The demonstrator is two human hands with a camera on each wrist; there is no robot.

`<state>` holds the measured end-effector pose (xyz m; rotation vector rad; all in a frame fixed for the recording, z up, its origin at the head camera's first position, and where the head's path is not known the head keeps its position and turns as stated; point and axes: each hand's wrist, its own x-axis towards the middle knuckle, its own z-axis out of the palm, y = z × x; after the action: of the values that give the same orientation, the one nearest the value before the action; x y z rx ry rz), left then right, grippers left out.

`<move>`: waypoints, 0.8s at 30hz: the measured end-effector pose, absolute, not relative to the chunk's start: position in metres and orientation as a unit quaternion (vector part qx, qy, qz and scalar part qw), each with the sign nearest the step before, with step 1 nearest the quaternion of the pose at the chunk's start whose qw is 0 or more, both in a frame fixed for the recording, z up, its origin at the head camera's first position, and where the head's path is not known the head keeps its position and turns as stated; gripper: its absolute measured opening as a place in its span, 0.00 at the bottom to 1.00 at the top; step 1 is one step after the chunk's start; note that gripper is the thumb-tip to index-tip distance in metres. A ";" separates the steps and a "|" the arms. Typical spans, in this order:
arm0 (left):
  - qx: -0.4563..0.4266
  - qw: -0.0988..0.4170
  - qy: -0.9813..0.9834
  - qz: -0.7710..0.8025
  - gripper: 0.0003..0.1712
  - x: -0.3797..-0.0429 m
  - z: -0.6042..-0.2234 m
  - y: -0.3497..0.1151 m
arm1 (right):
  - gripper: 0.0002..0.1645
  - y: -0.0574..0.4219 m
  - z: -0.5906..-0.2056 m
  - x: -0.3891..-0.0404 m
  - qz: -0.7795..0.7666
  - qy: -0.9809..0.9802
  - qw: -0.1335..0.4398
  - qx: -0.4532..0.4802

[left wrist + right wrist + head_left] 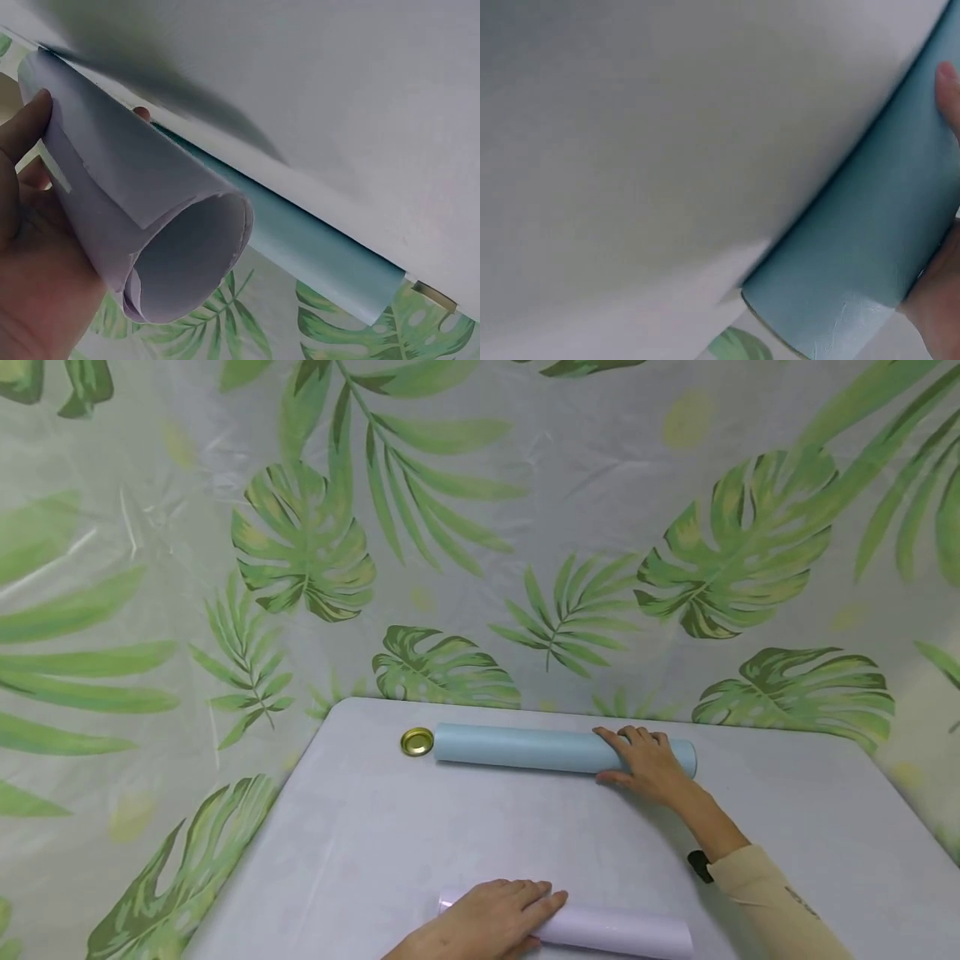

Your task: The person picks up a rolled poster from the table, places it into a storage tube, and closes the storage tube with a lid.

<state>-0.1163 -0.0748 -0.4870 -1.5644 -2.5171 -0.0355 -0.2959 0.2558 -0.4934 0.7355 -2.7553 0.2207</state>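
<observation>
A lavender rolled sheet (615, 928) lies along the near side of the table. My left hand (495, 914) grips it near its left end, and in the left wrist view the roll's hollow end (191, 259) and loose overlapping edge show. Toward the far edge a light blue cardboard tube (517, 748) lies crosswise. My right hand (643, 764) holds it near its right end, fingers over the top and thumb on the near side. In the right wrist view the blue tube (855, 225) rests against the white surface, with much of the hand out of frame.
A round gold lid (417, 742) lies just off the left end of the blue tube. The white table (450, 827) has rounded far corners. Behind it hangs a leaf-patterned sheet (585, 502), close against the far edge.
</observation>
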 end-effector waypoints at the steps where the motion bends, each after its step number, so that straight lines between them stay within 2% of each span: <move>1: -0.524 0.097 -0.846 -0.017 0.34 -0.117 -0.486 -0.075 | 0.47 0.256 -0.493 -0.296 0.075 -0.953 0.142 0.255; 4: -0.516 0.118 -0.848 -0.025 0.35 -0.118 -0.483 -0.077 | 0.46 0.256 -0.491 -0.294 0.067 -0.950 0.156 0.260; 11: -0.488 0.130 -0.863 -0.026 0.35 -0.121 -0.476 -0.086 | 0.46 0.262 -0.477 -0.282 0.057 -0.931 0.230 0.276; 24: -0.469 0.152 -0.866 -0.080 0.34 -0.139 -0.467 -0.122 | 0.53 0.303 -0.449 -0.251 0.058 -0.910 0.296 0.286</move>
<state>-0.1388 -0.1217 -0.4668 -1.3472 -2.4866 -0.2295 -0.2506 0.3028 -0.4488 0.7612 -2.4199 0.1533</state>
